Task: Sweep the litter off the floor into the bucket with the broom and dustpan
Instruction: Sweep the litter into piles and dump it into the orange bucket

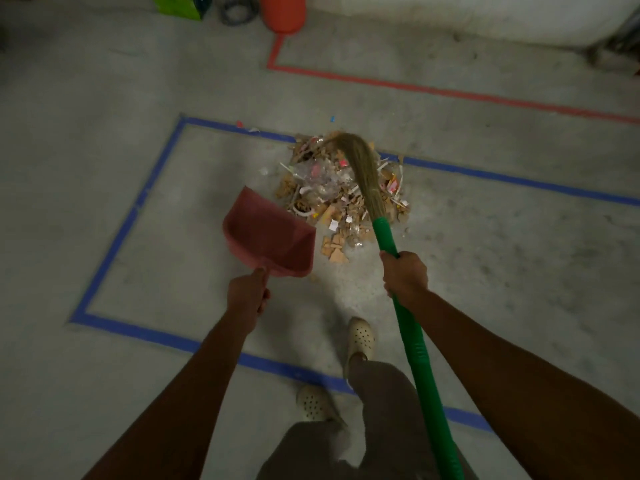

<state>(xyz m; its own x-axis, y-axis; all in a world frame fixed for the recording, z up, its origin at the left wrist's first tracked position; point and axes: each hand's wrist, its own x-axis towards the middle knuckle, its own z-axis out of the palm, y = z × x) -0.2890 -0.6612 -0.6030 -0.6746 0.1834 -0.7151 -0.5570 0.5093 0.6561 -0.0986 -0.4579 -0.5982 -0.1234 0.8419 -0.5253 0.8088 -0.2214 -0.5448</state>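
Green-handled broom [410, 336] sits in the right hand's [403, 273] curled grip, bristles bent over the litter [332, 192], its handle end out of frame. The left hand [247, 294] grips the dustpan [270, 233] by its mostly hidden handle, just beside the litter. Far off, the orange bucket [282, 12] is cut off at the top.

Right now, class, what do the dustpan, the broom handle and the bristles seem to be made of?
Dustpan: likely moulded plastic, matte dull red, smooth one-piece shell. Broom handle: probably plastic or plastic-sleeved, glossy green. Bristles: seemingly dried grass, tan, fine bending strands.

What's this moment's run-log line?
left hand: holds dustpan | right hand: holds broom | bristles on litter pile | dustpan beside pile
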